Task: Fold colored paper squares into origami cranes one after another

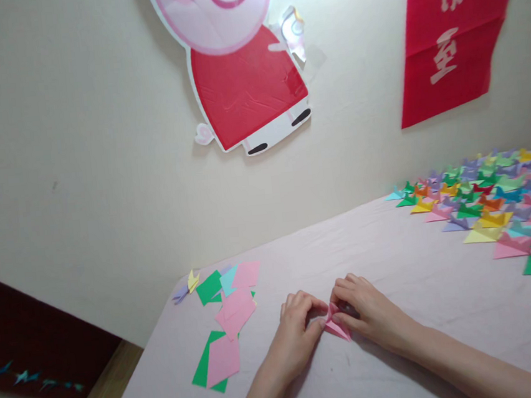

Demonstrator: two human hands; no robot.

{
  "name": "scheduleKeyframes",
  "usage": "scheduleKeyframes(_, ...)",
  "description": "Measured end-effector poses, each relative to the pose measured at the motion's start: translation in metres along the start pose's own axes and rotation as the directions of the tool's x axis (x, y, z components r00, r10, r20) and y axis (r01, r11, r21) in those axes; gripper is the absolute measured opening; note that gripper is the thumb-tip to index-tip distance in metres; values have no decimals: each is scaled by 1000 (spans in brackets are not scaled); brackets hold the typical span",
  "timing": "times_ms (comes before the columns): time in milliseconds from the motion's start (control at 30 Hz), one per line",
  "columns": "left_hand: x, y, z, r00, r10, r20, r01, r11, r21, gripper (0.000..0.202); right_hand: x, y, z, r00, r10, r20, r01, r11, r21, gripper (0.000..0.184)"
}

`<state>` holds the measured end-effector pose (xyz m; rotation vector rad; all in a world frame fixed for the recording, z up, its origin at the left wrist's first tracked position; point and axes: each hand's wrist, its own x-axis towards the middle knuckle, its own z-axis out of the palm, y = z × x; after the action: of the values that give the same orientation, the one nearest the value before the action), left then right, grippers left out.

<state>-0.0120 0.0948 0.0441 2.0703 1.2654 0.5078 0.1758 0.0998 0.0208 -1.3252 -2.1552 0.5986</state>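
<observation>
A small piece of folded pink paper (338, 329) is held between my two hands, low over the pale cloth. My left hand (300, 321) pinches its left corner between thumb and fingers. On the other side, my right hand (358, 309) grips the upper right part, thumb against the fold. Part of the paper is hidden behind the fingers. Left of my hands lie loose pink sheets (236, 308) and green sheets (202, 373), partly overlapping, with a light blue sheet (229, 280) among them.
Rows of colourful folded paper figures (491, 202) stand at the right back of the cloth-covered surface (299, 258). Two small folded pieces, one yellow (192, 281) and one purple (181, 293), sit at its far left edge. Behind rises a wall with a pig cutout (246, 94) and a red banner (452, 43).
</observation>
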Motion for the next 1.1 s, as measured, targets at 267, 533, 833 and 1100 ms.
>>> scheduleKeyframes(267,1,-3,-1,1000,13,10,-13,999,43,14,1,0,3,994,-105,26,105,994,-12,14)
scheduleKeyframes(533,1,-6,-1,1000,17,25,-17,1000,5,16,4,-2,5,991,-126,39,127,991,-37,16)
scheduleKeyframes(833,1,-3,0,1000,-16,-5,16,1000,8,15,-1,-1,4,983,-173,63,175,984,-38,12)
scheduleKeyframes(1100,-11,8,33,940,-153,-304,183,981,72,18,-5,-1,1,999,-37,-35,34,997,-71,13)
